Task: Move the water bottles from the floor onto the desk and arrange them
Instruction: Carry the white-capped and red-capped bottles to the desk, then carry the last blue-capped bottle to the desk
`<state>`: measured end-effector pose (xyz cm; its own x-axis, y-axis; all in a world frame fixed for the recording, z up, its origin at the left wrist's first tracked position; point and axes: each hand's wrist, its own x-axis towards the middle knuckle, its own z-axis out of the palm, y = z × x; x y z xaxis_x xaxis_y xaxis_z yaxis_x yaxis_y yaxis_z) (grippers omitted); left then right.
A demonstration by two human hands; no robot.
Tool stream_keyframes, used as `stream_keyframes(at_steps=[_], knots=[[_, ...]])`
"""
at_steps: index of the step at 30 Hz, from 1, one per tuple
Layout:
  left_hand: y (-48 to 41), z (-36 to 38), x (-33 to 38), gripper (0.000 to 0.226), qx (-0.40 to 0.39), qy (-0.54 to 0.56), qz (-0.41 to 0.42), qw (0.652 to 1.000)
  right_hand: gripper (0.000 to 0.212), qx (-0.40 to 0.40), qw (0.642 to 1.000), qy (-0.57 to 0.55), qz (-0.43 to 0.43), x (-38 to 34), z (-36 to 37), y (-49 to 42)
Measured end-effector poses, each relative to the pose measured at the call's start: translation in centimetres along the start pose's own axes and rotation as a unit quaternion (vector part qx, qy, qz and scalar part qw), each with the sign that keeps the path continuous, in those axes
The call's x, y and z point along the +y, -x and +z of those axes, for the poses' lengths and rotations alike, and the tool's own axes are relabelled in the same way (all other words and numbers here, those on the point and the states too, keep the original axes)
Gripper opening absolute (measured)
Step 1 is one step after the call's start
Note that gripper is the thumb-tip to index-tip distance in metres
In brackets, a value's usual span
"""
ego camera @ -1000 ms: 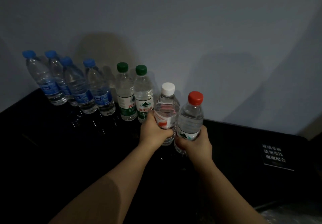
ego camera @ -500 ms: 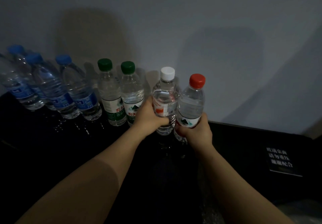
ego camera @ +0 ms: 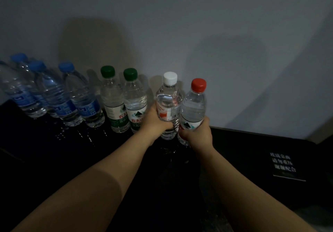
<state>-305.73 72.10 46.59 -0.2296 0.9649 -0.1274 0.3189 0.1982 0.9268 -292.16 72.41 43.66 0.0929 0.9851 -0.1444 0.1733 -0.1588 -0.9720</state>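
Observation:
My left hand (ego camera: pixel 155 123) grips the lower body of a white-capped water bottle (ego camera: pixel 168 98). My right hand (ego camera: pixel 197 132) grips a red-capped water bottle (ego camera: pixel 195 103) right beside it; the two bottles touch. Both stand upright near the back of the black desk (ego camera: pixel 252 141). To their left two green-capped bottles (ego camera: pixel 115 98) (ego camera: pixel 135 102) stand against the wall. Further left is a row of several blue-capped bottles (ego camera: pixel 81 98), the leftmost cut off by the frame edge.
A grey wall (ego camera: pixel 198 24) rises directly behind the bottles. A small black card with white printed text (ego camera: pixel 282 165) lies on the desk at the right. The desk's back edge runs off to the right of the red-capped bottle.
Both hands have carried the white-capped and red-capped bottles back toward the wall, closer to the green-capped pair. The view has shifted right, pushing the blue-capped bottles toward the left edge.

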Motion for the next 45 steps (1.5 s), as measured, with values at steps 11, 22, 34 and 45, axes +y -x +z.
stream_keyframes(at_steps=[11,22,34,45], knots=[[5.7,-0.7,0.4,0.064,0.007,-0.219,0.015,0.976,0.092,-0.045,0.995,0.061,0.066,-1.0,-2.1,4.3],[15.3,-3.3,2.6,0.058,-0.027,-0.395,0.074,0.915,0.075,-0.128,0.943,0.305,-0.023,-4.3,-5.7,12.6],[27.5,-6.9,1.1,0.044,0.016,-0.379,0.031,0.925,0.055,-0.184,0.879,0.426,-0.112,-5.7,-6.9,23.8],[45.4,-9.5,-3.3,0.045,-0.01,-0.401,0.034,0.916,0.044,-0.214,0.885,0.404,-0.085,-1.3,-7.4,41.4]])
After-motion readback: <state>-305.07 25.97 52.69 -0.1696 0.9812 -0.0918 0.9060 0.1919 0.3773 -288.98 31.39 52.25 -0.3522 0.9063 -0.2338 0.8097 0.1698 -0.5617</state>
